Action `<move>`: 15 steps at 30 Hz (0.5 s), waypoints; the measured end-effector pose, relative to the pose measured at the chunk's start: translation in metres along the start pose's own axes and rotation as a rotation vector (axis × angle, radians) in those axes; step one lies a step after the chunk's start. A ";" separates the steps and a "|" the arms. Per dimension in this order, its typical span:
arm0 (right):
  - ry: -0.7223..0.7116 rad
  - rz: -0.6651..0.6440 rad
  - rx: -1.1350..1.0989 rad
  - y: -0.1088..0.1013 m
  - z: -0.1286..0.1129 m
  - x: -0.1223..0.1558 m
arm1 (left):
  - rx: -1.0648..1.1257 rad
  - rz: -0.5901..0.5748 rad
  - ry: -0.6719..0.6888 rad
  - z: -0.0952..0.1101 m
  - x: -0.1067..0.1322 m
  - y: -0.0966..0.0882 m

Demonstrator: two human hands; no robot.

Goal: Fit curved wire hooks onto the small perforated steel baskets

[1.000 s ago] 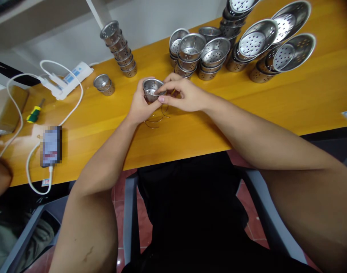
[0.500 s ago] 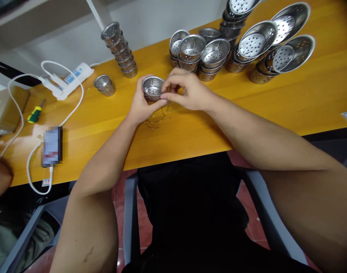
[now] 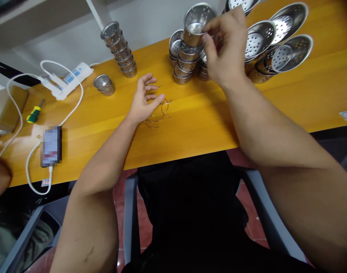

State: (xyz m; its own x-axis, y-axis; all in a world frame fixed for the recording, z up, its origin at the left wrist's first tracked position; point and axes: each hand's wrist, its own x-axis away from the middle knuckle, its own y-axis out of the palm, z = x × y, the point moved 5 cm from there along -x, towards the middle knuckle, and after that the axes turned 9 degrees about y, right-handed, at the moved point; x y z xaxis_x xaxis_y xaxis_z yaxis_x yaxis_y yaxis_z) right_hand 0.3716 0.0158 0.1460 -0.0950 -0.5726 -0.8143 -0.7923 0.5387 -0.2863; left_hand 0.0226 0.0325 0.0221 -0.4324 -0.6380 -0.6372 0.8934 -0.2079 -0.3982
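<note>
My right hand [image 3: 227, 47] pinches the rim side of a perforated metal cup [image 3: 196, 36], holding it at the top of a stack of similar cups [image 3: 185, 70]. Whether the cup rests on the stack or hovers just over it, I cannot tell. My left hand [image 3: 146, 96] is open above the tabletop, its fingers spread and nothing held. Just beside its thumb lie several thin bent wire pieces [image 3: 159, 115] on the wooden table [image 3: 196, 125]. Part of another cup stack is hidden behind my right hand.
A tall leaning stack of small cups [image 3: 120, 51] and a short one [image 3: 104, 85] stand left. Wider flared perforated cups [image 3: 293, 55] sit at the right. A power strip [image 3: 73, 81], white cables, a phone [image 3: 51, 146] and a screwdriver [image 3: 35, 113] lie at the left; a person sits there.
My right hand has carried the cup from my left hand up and right to the stack at the back. My left hand has let go and stayed in place, its fingers now spread.
</note>
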 end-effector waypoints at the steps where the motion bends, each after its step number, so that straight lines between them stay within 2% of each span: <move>1: 0.024 -0.024 -0.007 0.002 0.004 0.001 | -0.007 -0.001 -0.005 0.000 0.000 0.000; 9: 0.110 -0.152 0.105 0.009 -0.002 0.005 | -0.011 -0.002 0.000 -0.003 0.002 0.002; 13: 0.166 -0.146 0.111 0.008 0.003 0.004 | 0.003 0.011 0.006 0.000 0.001 0.003; 15: 0.202 -0.253 0.141 0.011 0.005 0.004 | 0.008 0.020 0.013 0.001 0.001 0.003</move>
State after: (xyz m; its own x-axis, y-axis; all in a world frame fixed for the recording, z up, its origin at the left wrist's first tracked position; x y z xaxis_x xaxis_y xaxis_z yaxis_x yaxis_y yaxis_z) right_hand 0.3652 0.0222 0.1368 -0.0349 -0.8019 -0.5965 -0.7167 0.4361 -0.5443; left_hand 0.0253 0.0307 0.0213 -0.4163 -0.6325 -0.6532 0.9027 -0.2013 -0.3804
